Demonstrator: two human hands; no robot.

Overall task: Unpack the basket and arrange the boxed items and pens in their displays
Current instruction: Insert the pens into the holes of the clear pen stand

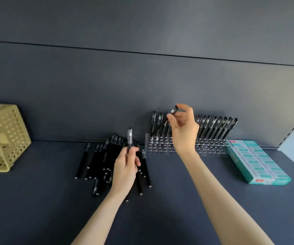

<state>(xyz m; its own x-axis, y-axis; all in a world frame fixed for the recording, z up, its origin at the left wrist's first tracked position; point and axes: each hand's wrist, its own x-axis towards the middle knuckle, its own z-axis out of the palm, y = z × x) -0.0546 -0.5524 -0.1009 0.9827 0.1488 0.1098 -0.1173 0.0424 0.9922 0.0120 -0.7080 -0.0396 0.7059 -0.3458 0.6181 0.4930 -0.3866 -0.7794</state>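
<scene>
I see right hand [183,128] pinching pen [162,125] by cap end, tilted, tip at left end of clear rack [160,145]; I judge for slotting. Left hand [126,167] grips second pen [130,137] upright over loose pile [96,160], likely staged next. Basket [4,137] tipped over, far left.

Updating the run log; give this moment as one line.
right hand: pinches slanted black pen at clear plastic rack | left hand: holds second black pen upright over loose pens
</scene>
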